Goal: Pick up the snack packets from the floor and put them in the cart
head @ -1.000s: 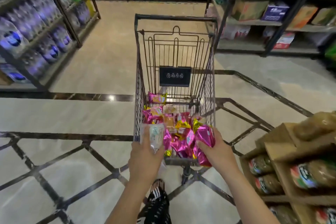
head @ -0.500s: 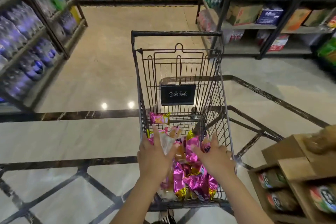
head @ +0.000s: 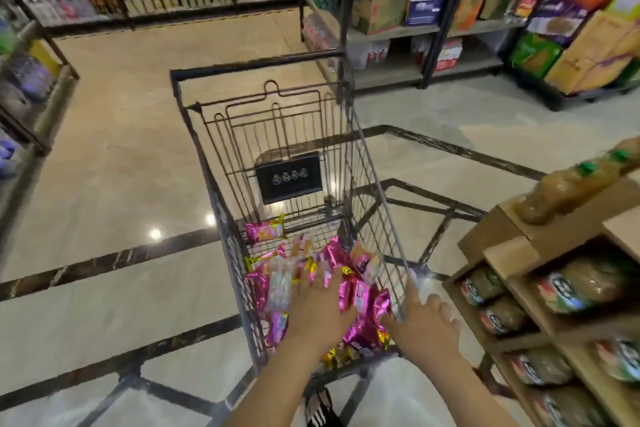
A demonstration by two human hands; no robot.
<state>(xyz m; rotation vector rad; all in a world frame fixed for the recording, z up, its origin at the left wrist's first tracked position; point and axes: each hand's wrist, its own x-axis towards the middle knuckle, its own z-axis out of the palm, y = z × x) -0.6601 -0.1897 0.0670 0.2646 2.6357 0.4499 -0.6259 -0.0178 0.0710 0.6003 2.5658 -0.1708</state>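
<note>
Pink foil snack packets point(head: 362, 298) lie heaped in the near end of a wire cart point(head: 257, 70) on a polished stone floor point(head: 121, 149). One packet lies apart, farther in. The left hand point(head: 322, 305) is inside the basket, fingers straight and spread over the heap. The right hand point(head: 422, 322) is at the cart's right rim; blur hides whether it grips. A wooden display stand point(head: 512, 255) is just to the right.

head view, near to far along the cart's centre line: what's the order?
Left hand → pile of pink foil snack packets → lone pink snack packet → black rectangular plaque → black cart handle bar → far shelf of bottles.
</note>
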